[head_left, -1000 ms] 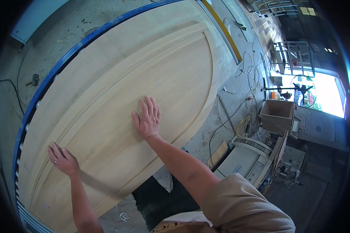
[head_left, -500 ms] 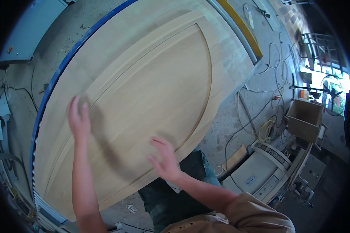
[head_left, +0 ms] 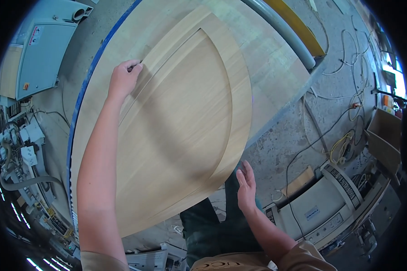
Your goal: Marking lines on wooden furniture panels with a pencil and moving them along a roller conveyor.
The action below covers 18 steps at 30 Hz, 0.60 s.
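A large light-wood door panel [head_left: 190, 104], with a raised frame and a grooved line round its middle, lies flat on a pale work table [head_left: 276, 67]. At its far left edge, my left hand [head_left: 123, 81] has thumb and fingers curled together on the frame's rim; the fingertips are partly hidden. My right hand [head_left: 246, 189] is off the panel's near right edge, above my leg, with its fingers stretched and nothing in it. A small gap separates it from the wood.
A blue strip [head_left: 79, 97] borders the table on the left. Beyond it stands a light-blue machine cabinet [head_left: 49, 56]. A grey roller [head_left: 282, 31] and a yellow bar [head_left: 298, 25] are at the far end. Right of me are a grey machine [head_left: 312, 203], an open box [head_left: 384, 135] and floor cables [head_left: 303, 151].
My left hand has moved farther away and closed on the panel's edge. My right hand has gone right, from above the panel to beside it. The view has shifted.
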Available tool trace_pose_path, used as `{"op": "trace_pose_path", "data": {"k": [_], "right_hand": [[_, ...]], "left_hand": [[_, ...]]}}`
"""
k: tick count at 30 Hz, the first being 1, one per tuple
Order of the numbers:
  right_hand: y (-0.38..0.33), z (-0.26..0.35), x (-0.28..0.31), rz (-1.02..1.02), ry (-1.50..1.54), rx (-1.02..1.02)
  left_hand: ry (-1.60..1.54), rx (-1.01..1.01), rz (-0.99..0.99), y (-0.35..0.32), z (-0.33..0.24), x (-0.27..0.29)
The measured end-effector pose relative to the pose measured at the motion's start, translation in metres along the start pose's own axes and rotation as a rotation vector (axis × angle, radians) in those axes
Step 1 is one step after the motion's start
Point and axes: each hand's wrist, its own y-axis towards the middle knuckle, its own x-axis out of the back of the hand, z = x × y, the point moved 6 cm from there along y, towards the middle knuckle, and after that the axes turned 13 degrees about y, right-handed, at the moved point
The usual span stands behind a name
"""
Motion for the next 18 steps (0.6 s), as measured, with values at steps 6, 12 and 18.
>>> {"op": "trace_pose_path", "data": {"k": [6, 12, 18], "right_hand": [[0.004, 0.002, -0.009, 0.060, 0.141, -0.085], [0.001, 0.013, -0.020, 0.151, 0.085, -0.080], [-0.004, 0.011, -0.026, 0.238, 0.178, -0.079]], "left_hand": [[-0.043, 0.103, 0.136, 0.008, 0.003, -0.002], [-0.077, 0.054, 0.103, 0.009, 0.003, -0.001], [-0.032, -0.027, 0.140, 0.015, 0.002, -0.005]]}}
